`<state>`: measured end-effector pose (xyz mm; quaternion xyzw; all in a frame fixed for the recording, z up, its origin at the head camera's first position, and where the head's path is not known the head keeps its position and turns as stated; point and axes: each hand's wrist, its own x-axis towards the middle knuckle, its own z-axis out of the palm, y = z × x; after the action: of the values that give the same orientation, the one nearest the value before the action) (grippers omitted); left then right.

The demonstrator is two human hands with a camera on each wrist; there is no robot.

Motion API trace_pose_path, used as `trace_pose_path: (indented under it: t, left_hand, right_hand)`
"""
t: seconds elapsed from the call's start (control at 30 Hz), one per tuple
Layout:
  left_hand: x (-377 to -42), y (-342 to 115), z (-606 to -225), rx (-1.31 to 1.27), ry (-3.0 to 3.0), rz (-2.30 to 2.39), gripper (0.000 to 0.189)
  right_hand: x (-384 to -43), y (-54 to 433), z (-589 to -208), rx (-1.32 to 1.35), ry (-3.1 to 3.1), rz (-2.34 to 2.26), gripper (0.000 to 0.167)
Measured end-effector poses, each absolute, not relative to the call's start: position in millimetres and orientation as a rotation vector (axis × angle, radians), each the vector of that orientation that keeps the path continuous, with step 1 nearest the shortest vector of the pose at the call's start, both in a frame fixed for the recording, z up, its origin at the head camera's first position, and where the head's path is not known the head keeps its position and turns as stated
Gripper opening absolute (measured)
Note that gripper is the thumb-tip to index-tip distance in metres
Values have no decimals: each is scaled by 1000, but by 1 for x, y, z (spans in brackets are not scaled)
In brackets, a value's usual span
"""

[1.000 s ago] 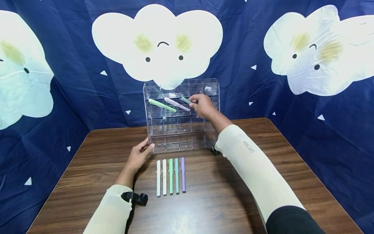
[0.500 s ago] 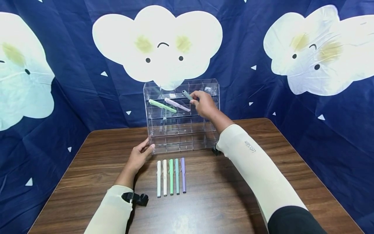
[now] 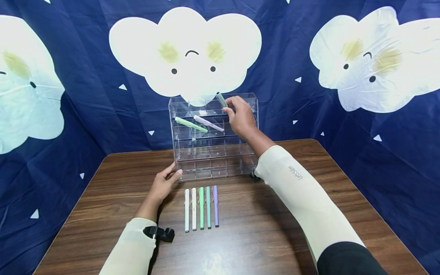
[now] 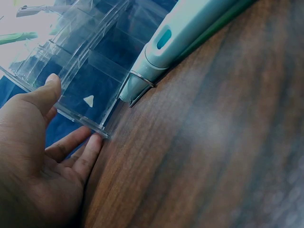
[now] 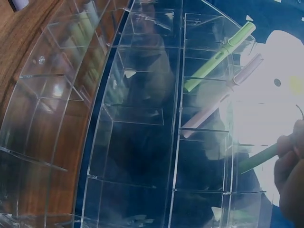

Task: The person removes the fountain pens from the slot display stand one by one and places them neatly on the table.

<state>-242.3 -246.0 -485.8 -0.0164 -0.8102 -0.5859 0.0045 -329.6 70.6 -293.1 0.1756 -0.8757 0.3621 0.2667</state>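
My right hand (image 3: pixel 241 114) pinches a grey-green pen (image 3: pixel 221 100) by one end, in front of the top tier of a clear acrylic display rack (image 3: pixel 203 167). The pen tilts, its other end pointing up and left. One tier down, a light green pen (image 3: pixel 190 124) and a pale lilac pen (image 3: pixel 208 123) lie slanted, also visible in the right wrist view. My left hand (image 3: pixel 163 184) holds the rack's lower left corner; in the left wrist view the thumb (image 4: pixel 50 90) is at the front and other fingertips are at the bottom edge.
Several capped pens lie in a row on the wooden table (image 3: pixel 275 229) before the rack: a white pen (image 3: pixel 186 210), a cream pen (image 3: pixel 194 209), a green pen (image 3: pixel 201 208), a teal pen (image 3: pixel 208 207) and a purple pen (image 3: pixel 215 206). A blue curtain (image 3: pixel 285 114) hangs behind.
My right hand has risen with the grey-green pen from the second tier to the top tier, and the pen has turned steeper. My left hand stays at the rack's corner.
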Motion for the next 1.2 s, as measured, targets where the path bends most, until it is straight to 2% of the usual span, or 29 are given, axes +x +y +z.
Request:
trace_pose_path:
  t: [0.57, 1.0, 1.2]
  left_hand:
    - [-241, -244, -484, -49, -2532, -1837, 64]
    - [-244, -245, -488, -38, -2529, -1841, 63]
    - [-245, -246, -489, -43, -2532, -1834, 64]
  right_hand:
    - [-306, 67, -290, 662, -2117, 1077, 23]
    - [-275, 66, -305, 734, -2082, 1414, 22]
    - [-266, 71, -318, 754, -2093, 1543, 34]
